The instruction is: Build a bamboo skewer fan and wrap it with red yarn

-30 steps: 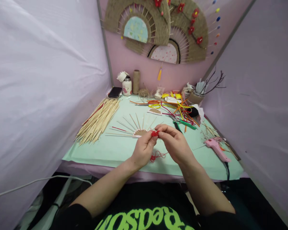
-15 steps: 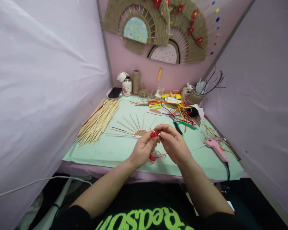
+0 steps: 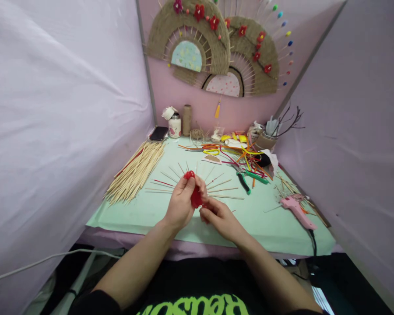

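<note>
A bundle of red string (image 3: pixel 196 197) hangs between my two hands above the table. My left hand (image 3: pixel 184 199) is closed on its upper part, with a red bunch showing over the thumb. Lower and to the right, my right hand (image 3: pixel 218 217) pinches at the bundle's bottom end; what exactly lies between those fingertips is too small to make out. Behind the hands, thin sticks (image 3: pixel 225 189) fan out across the table, one of them red, and my left hand hides the fan's middle.
Many wooden sticks (image 3: pixel 134 175) lie at left. Green-handled pliers (image 3: pixel 244 178), yellow-handled scissors (image 3: pixel 211 152) and coloured strips are at back right. A pink glue gun (image 3: pixel 298 211) rests on the right. A phone (image 3: pixel 159 134), a jar (image 3: pixel 175 126) and a twine spool (image 3: pixel 187 120) stand behind.
My hands have shifted left, and the right one has dropped below the left. The red string, bunched up and dangling before, now stretches lengthwise between them. The head view has tilted up slightly.
</note>
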